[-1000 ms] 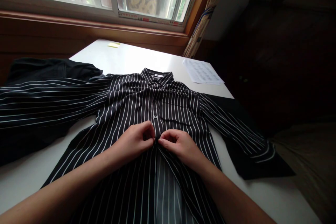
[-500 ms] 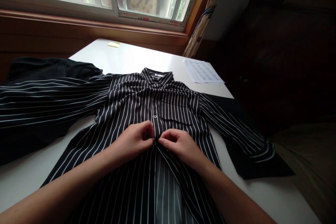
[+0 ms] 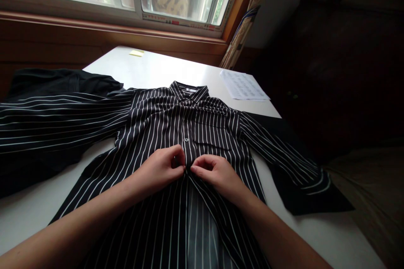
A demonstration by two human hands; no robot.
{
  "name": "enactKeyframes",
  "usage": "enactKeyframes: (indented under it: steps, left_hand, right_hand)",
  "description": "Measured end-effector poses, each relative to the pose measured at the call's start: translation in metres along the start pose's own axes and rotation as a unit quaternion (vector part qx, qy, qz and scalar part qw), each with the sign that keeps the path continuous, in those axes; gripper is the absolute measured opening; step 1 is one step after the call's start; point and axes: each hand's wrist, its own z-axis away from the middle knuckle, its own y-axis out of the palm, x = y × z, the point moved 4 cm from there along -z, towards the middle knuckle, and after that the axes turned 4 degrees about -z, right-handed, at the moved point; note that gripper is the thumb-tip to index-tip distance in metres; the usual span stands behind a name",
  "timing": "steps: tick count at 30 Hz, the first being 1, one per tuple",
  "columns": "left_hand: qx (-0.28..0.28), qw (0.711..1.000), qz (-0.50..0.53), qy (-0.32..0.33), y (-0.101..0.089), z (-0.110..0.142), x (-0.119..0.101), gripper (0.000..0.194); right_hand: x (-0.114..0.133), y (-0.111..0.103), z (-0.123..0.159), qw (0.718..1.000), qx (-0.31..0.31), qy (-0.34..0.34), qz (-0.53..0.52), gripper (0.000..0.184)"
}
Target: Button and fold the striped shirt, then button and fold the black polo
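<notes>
Shirt (image 3: 158,130) spans white table (image 3: 164,65) near window (image 3: 135,10), left hand (image 3: 162,166) and right hand (image 3: 219,174) pinching it.

Bare left hand (image 3: 162,166) and bare right hand (image 3: 219,176), with slim, bare forearms (image 3: 88,214) tapering to the wrists (image 3: 135,184)

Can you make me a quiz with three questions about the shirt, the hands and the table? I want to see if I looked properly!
1. True or false: the papers lie on the white table.

2. What pattern does the shirt have?
A) dots
B) stripes
C) checks

3. Fill in the missing word: the left hand and the right hand are nearer to the small round ____ on the shirt's front than to the collar.

Key: 1. True; 2. B; 3. button
</notes>
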Motion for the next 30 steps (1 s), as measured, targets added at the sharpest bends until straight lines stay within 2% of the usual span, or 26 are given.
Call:
enactKeyframes:
  steps: [20,30]
  left_hand:
    - [0.008,1.000,-0.014,0.000,-0.0008,0.0006,-0.0001,0.002]
    - [-0.016,1.000,-0.001,0.017,0.0002,-0.0010,-0.0007,0.006]
  right_hand:
    - [0.0013,0.0002,-0.0006,1.000,0.002,-0.003,-0.005,0.013]
    - [0.0001,0.0002,0.0008,1.000,0.002,-0.008,-0.003,0.013]
